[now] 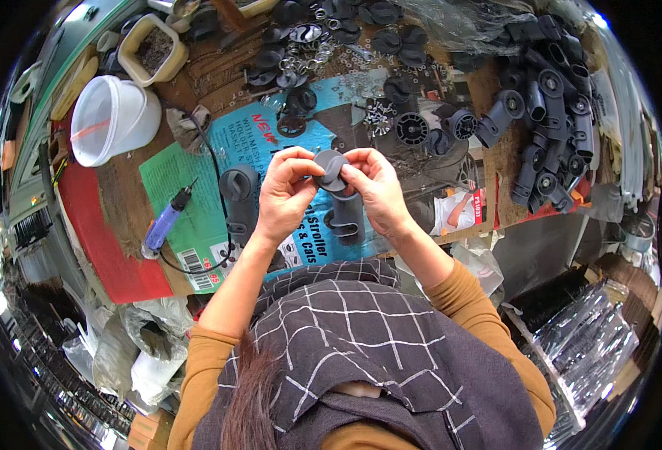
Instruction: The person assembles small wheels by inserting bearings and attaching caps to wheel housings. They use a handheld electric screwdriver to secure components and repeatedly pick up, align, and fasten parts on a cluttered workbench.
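Between my two hands is a dark grey round knob [333, 168] with a raised curved grip across its face. My left hand [287, 196] pinches it at its left edge, and my right hand [376, 189] has thumb and fingers closed on its right side. Just below the knob stands a black plastic tube-shaped bracket [345, 223]; whether the two are joined I cannot tell. A similar black bracket with a round knob [238, 184] lies left of my left hand. Farther left rests a purple electric screwdriver [167, 220] with a black cord.
Black brackets are heaped at the right [552, 112]. Loose knobs [398, 88], metal rings [306, 60] and small hardware lie across the far side. A white bucket [117, 120] and a cream tub [153, 51] stand at the left. Printed cardboard [173, 180] covers the table.
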A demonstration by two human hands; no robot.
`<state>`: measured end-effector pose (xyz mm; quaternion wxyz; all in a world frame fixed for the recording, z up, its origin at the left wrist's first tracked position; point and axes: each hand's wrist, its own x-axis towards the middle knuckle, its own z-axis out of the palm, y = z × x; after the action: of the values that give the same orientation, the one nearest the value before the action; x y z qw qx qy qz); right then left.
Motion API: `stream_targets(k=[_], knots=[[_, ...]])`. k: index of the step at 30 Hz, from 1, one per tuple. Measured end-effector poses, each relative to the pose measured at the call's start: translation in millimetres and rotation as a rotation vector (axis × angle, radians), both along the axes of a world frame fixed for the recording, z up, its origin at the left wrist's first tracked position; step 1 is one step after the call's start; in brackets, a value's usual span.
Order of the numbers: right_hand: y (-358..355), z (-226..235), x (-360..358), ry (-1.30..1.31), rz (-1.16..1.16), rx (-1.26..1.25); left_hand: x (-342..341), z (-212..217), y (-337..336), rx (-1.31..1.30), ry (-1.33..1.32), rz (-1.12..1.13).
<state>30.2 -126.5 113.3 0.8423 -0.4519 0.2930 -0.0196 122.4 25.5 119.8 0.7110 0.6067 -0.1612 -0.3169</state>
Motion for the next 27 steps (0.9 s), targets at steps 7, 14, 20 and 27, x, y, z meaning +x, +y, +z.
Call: stream_targets(k=[7, 14, 20, 27], knots=[[15.3, 1.9, -34.6, 0.04, -0.061, -0.293, -28.7, 11.6, 2.3, 0.223, 0.411, -0.03], [6.2, -4.6, -49.8, 0.277, 0.119, -0.457, -30.1, -10.0, 3.9, 0.289, 0.269, -0.271], [-4.2, -34.3, -34.4, 0.342, 0.2, -0.931, -19.6, -35.9, -15.9, 0.565, -0.245, -0.082], [-5.6, -53.8, -34.8, 0.245, 0.265, -0.864, -28.4, -54.2, -12.7, 0.571, -0.15, -0.191]])
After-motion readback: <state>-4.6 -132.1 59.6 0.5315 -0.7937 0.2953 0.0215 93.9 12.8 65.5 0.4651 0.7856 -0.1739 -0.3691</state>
